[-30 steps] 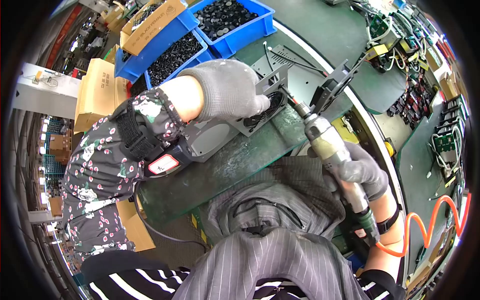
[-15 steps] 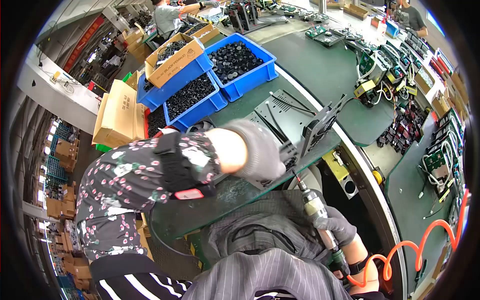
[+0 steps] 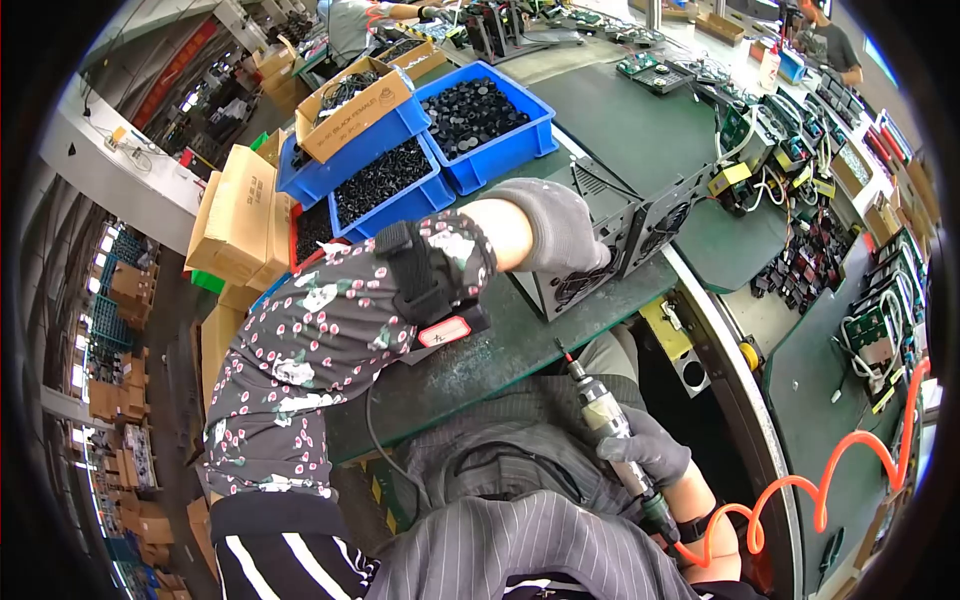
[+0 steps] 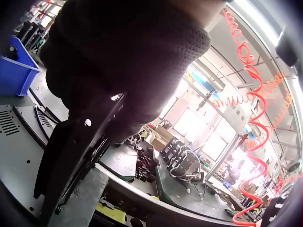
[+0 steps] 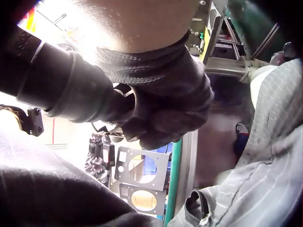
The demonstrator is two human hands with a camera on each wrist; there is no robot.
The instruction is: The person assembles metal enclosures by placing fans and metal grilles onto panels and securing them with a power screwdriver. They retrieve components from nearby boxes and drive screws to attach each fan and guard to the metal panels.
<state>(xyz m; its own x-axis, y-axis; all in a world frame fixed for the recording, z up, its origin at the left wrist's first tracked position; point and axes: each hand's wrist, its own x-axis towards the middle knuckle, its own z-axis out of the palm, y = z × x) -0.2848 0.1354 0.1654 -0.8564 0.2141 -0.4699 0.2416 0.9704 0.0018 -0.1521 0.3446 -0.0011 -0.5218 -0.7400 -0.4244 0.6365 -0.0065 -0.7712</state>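
2 blue bins of small blk parts, carton of blk cables atop a 3rd bin, your L hand gripping fan panel on bench, R hand wrapped round pwr driver

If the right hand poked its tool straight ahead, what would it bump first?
Probably the nearer fan panel, whose bottom corner looks just ahead of the tool in the right hand. Depth is unclear, so the edge of the green table might come first.

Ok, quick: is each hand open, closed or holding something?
Left hand: holding a metal panel with a fan.
Right hand: gripping a power screwdriver.
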